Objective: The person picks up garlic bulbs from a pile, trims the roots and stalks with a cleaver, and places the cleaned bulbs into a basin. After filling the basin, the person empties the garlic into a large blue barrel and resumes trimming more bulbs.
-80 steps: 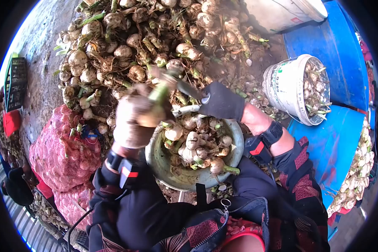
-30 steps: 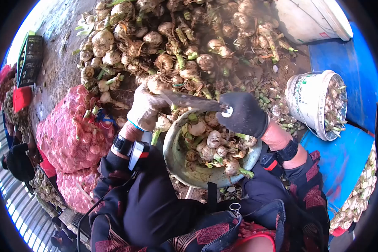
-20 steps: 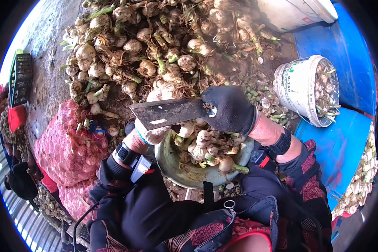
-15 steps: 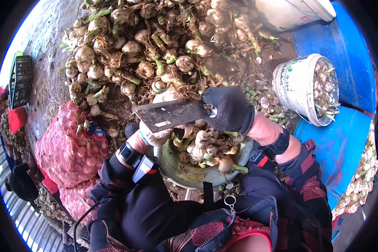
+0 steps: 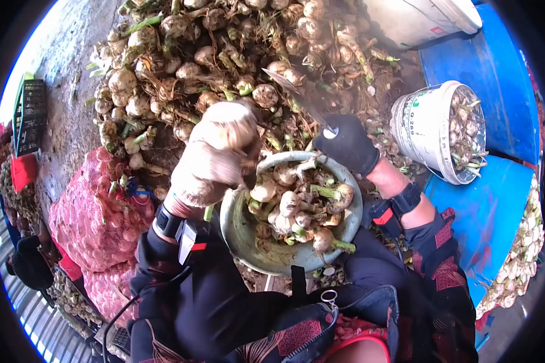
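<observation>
My right hand (image 5: 348,145), in a black glove, is closed on the handle of a broad-bladed knife (image 5: 293,91). The blade, seen nearly edge-on, points up and left over the garlic pile. My left hand (image 5: 206,166), in a dirty whitish glove, is smeared by motion left of the basin, and its fingers cannot be made out. A short green stem (image 5: 209,212) shows just below that glove. Between my arms stands a grey-green basin (image 5: 239,239) holding several garlic bulbs (image 5: 289,204), some with cut green stems.
A large heap of garlic (image 5: 191,69) covers the ground ahead. Pink mesh sacks (image 5: 100,212) stand at left, a black crate (image 5: 29,118) beyond. At right are a white bucket (image 5: 421,124) of trimmings and blue barrels (image 5: 484,212).
My hands have moved apart, the left up and leftward, the right to the right. The knife has turned from broadside to nearly edge-on, and more of the basin shows.
</observation>
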The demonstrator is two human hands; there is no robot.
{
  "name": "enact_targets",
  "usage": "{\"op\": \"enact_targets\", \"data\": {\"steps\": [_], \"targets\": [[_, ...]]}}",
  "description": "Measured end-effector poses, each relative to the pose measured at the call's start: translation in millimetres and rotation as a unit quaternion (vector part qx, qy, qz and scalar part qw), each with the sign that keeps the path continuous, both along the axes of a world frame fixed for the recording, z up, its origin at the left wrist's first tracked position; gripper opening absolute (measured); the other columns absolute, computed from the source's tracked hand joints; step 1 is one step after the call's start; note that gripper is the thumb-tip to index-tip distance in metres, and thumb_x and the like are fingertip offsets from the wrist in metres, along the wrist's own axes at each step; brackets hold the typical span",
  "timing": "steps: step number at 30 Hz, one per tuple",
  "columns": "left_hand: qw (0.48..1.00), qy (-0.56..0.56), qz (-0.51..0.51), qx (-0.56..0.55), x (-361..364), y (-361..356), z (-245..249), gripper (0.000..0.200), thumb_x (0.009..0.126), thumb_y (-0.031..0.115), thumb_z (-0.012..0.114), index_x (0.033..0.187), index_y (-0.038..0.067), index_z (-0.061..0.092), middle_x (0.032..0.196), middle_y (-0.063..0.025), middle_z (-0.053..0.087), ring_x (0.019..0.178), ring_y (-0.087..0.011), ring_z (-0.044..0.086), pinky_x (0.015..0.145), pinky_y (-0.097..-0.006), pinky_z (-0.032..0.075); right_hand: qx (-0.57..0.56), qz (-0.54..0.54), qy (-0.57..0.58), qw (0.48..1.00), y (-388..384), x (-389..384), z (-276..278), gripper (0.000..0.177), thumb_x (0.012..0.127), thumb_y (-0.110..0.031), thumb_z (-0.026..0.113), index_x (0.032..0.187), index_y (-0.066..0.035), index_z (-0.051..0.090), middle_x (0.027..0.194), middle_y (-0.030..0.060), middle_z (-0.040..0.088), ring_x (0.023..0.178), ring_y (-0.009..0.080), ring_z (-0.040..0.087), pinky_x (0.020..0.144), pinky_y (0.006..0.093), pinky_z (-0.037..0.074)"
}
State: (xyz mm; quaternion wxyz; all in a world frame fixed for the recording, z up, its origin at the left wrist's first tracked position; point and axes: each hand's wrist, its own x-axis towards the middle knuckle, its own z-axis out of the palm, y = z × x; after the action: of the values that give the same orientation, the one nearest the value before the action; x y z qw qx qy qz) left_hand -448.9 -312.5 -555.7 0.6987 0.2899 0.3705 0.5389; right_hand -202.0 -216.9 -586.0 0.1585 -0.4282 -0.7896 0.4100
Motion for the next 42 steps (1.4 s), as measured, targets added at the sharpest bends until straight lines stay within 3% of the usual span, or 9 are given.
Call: {"op": "enact_targets", "data": {"steps": [6,13,25,28,31,34,39,40,42], "targets": [[0.898,-0.377,0.189,-0.127,6,22,8,0.069,0.083,0.061,0.044,0.120,0.003,0.046,0.107,-0.0166,0.055,0.095,-0.0307,0.057,0.086,-0.0416,0.048,-0.112,0.113,0.206,0.966,-34,-28,37,0.016,0.069,-0.011,0.068,0.068,-0.002,0.055,0.058,0.0079,0.057,0.051,0.0152,0.055,0.051,0.0297,0.045],[0.903,-0.341,0.227,-0.128,20,24,18,0.060,0.081,0.054,0.052,0.109,0.001,0.051,0.106,-0.0185,0.055,0.103,-0.0323,0.052,0.102,-0.0482,0.032,-0.141,-0.003,0.150,0.979,-43,-43,14,0.015,0.070,-0.014,0.065,0.074,-0.001,0.059,0.058,0.0092,0.057,0.054,0.0137,0.055,0.051,0.0301,0.044],[0.941,-0.280,0.191,-0.015,12,13,29,0.036,0.077,0.022,0.063,0.099,-0.002,0.048,0.103,-0.0166,0.052,0.103,-0.0324,0.051,0.096,-0.0441,0.043,-0.176,0.040,-0.005,0.983,-40,-36,-13,0.015,0.065,-0.009,0.066,0.073,0.002,0.060,0.061,0.0099,0.058,0.060,0.0137,0.058,0.054,0.0291,0.047],[0.992,-0.101,0.077,0.018,6,9,53,0.051,0.075,0.027,0.069,0.111,-0.005,0.050,0.113,-0.0170,0.053,0.108,-0.0301,0.051,0.096,-0.0392,0.042,-0.461,-0.104,0.173,0.864,-45,-17,-34,0.019,0.065,-0.010,0.070,0.075,0.003,0.061,0.063,0.0050,0.058,0.057,0.0107,0.053,0.052,0.0274,0.044],[0.991,0.034,-0.107,0.076,-31,-5,17,0.053,0.074,0.010,0.069,0.120,-0.006,0.047,0.106,-0.0101,0.059,0.096,-0.0191,0.056,0.086,-0.0317,0.046,-0.326,-0.143,0.087,0.930,-31,-12,-21,0.016,0.068,-0.010,0.069,0.077,-0.002,0.060,0.061,0.0008,0.056,0.055,0.0093,0.053,0.049,0.0245,0.042],[0.975,0.174,0.031,-0.137,-80,-29,-13,0.047,0.074,0.015,0.068,0.116,-0.001,0.052,0.105,-0.0082,0.060,0.094,-0.0207,0.058,0.085,-0.0328,0.047,-0.352,-0.106,0.068,0.928,-25,2,-11,0.016,0.068,-0.009,0.069,0.076,-0.001,0.059,0.065,0.0027,0.058,0.054,0.0094,0.053,0.048,0.0250,0.043],[0.717,0.631,-0.267,-0.126,-110,-81,-102,0.030,0.066,0.027,0.071,0.089,0.009,0.065,0.088,-0.0129,0.064,0.082,-0.0278,0.061,0.073,-0.0358,0.050,-0.316,-0.050,0.009,0.947,-35,13,-40,0.028,0.064,-0.008,0.074,0.087,-0.002,0.058,0.074,0.0031,0.059,0.065,0.0120,0.055,0.060,0.0276,0.047],[0.576,0.725,-0.336,-0.173,-76,-69,-71,0.039,0.065,0.029,0.067,0.094,0.003,0.062,0.085,-0.0188,0.064,0.081,-0.0351,0.062,0.072,-0.0394,0.051,-0.391,-0.100,-0.004,0.915,-34,3,-33,0.032,0.064,-0.009,0.076,0.089,-0.003,0.057,0.075,0.0032,0.058,0.067,0.0124,0.054,0.062,0.0286,0.047],[0.557,0.779,-0.286,-0.033,-67,-94,-111,0.034,0.068,0.024,0.058,0.095,0.003,0.057,0.074,-0.0188,0.063,0.067,-0.0352,0.062,0.058,-0.0451,0.050,-0.052,-0.090,-0.081,0.991,-49,2,-55,0.033,0.062,-0.015,0.079,0.084,-0.004,0.056,0.064,0.0005,0.054,0.055,0.0136,0.050,0.052,0.0300,0.045]]}}
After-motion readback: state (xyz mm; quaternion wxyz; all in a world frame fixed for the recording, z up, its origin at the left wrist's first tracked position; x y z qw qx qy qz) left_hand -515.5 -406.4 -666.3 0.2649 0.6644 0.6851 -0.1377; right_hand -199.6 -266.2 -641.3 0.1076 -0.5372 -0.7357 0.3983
